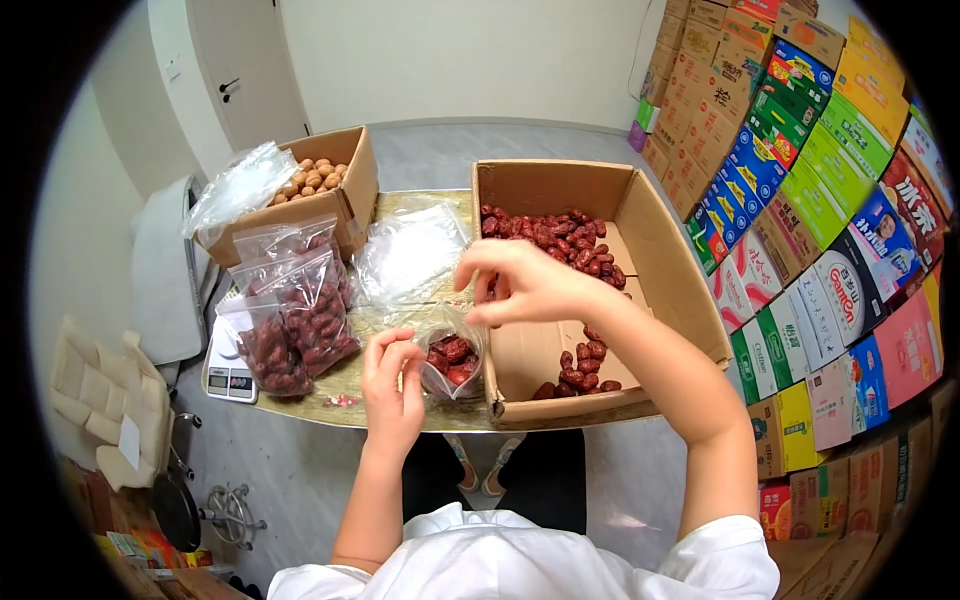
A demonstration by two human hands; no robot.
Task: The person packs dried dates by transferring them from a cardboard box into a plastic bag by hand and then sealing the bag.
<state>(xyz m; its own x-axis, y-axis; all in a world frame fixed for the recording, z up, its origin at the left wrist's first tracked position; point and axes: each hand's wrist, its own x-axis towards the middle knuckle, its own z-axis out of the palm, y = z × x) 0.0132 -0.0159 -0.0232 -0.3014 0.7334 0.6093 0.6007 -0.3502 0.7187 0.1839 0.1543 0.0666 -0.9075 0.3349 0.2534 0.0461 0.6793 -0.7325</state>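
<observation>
Wood-toned table (310, 408): a clear bag of red dates (455, 372) stands beside the open carton (685, 275), presumably for short reach. Left hand (393, 385) curls at its side, perhaps steadying it — pinch unclear; right hand (525, 283) arches above, thumb and fingertips apart.

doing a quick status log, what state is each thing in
Large box, open, loose dates inside
Small bag, mouth seemingly open, dates inside
Left hand, fingers curled at the small bag
Right hand, raised, thumb and fingertip apart
Filled bags, dates inside, seals unclear
Clear bags, seemingly empty, lying flat
Small box, open, holding walnuts
Scale, partly covered, display unreadable
Door, shut
</observation>
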